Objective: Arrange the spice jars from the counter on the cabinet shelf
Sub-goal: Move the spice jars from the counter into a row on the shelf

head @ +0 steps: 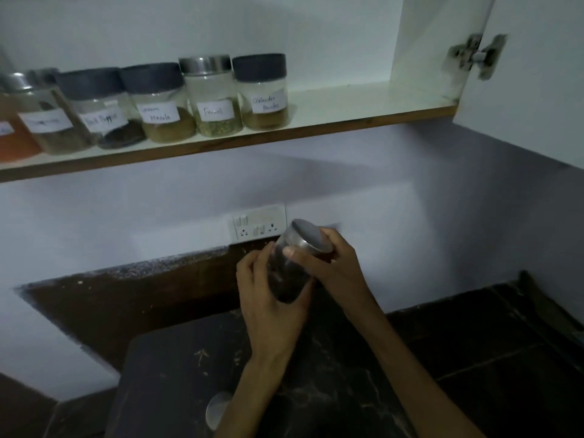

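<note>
A round metal lid [218, 409] is seen at the near edge of the dark counter [474, 343], partly hidden behind the left forearm. Above the counter, one jar [289, 267] of dark contents is held tilted in both hands, its steel cap turned up and to the right. The left hand [268, 298] is wrapped around the glass body from below; the right hand [328, 257] is closed around the cap.

Six labelled jars are lined along the front edge of the shelf [347, 105], from its left end to about the middle. An orange-filled jar [12, 134] is cut off at the left; beside it stands a steel-capped jar [50, 121] with a blurred label. The black pepper jar [107, 112], masala jar [161, 105], fennel jar [211, 96] and coriander jar [264, 93] follow, each partly filled. The right half of the shelf is left bare up to the cabinet wall, where the door [537, 74] hangs open on its hinge [475, 55].
</note>
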